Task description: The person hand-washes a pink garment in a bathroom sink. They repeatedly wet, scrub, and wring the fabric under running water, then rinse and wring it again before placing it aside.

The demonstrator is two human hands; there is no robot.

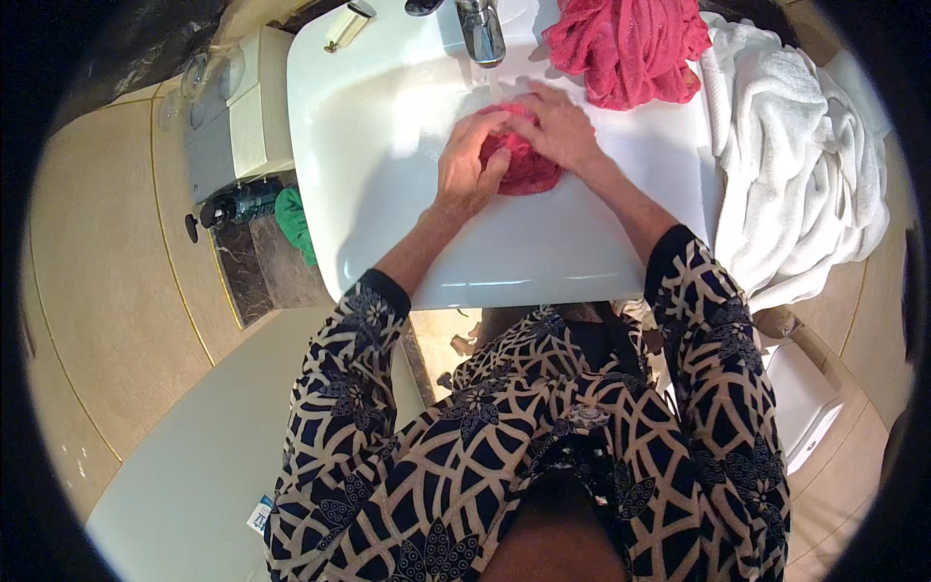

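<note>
A wet red cloth (529, 173) lies bunched up in the white sink (378, 209), below the chrome tap (482, 34). My left hand (470, 160) grips its left side, thumb on top. From the upper right my right hand (560, 128) closes over the same cloth, its fingers curled near those of my left. What looks like a thin stream of water falls behind my hands. The cloth's far side is hidden by my fingers. A second red cloth (630, 48) sits heaped on the sink's far right corner.
A large white towel (790, 160) is piled along the sink's right side. A small cream-coloured object (347, 27) rests on the far left rim. To the left are a white box (260, 102), a dark bottle (242, 204) and a green cloth (293, 221).
</note>
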